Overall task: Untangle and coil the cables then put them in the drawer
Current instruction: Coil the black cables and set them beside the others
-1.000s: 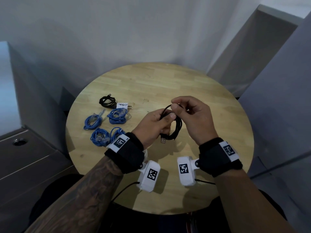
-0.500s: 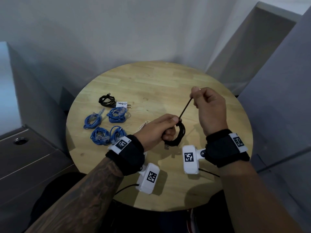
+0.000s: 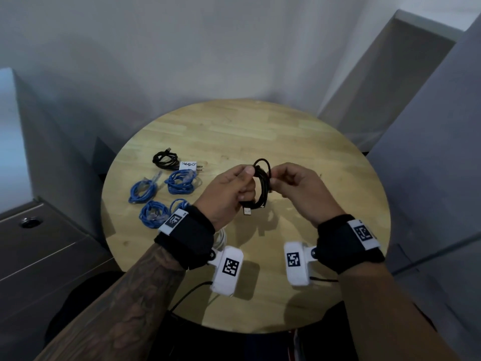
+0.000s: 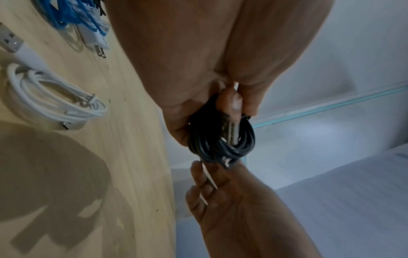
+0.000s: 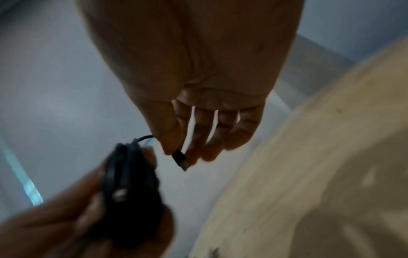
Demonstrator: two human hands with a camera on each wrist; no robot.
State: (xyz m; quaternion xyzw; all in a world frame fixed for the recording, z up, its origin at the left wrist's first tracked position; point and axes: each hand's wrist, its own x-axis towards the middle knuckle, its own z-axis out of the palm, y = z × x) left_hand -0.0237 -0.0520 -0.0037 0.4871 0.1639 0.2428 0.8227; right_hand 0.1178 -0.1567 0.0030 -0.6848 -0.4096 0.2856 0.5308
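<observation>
A black cable (image 3: 261, 187) wound into a small coil hangs above the round wooden table (image 3: 260, 131). My left hand (image 3: 235, 190) grips the coil (image 4: 220, 141), with a silver USB plug (image 3: 247, 211) sticking out below. My right hand (image 3: 286, 182) pinches the cable's free end between thumb and forefinger; the black plug (image 5: 180, 157) shows at its fingertips in the right wrist view, just right of the coil (image 5: 130, 188).
Several coiled blue cables (image 3: 179, 182) and a coiled black cable (image 3: 164, 160) with a white charger (image 3: 189, 165) lie at the table's left. A white coiled cable (image 4: 55, 97) lies under my left wrist. A grey drawer unit (image 3: 39, 246) stands to the left.
My right hand had pulled the free end up and out to the right; now it has come back down against the coil, wrapping the end around it. Both hands sit a little higher.
</observation>
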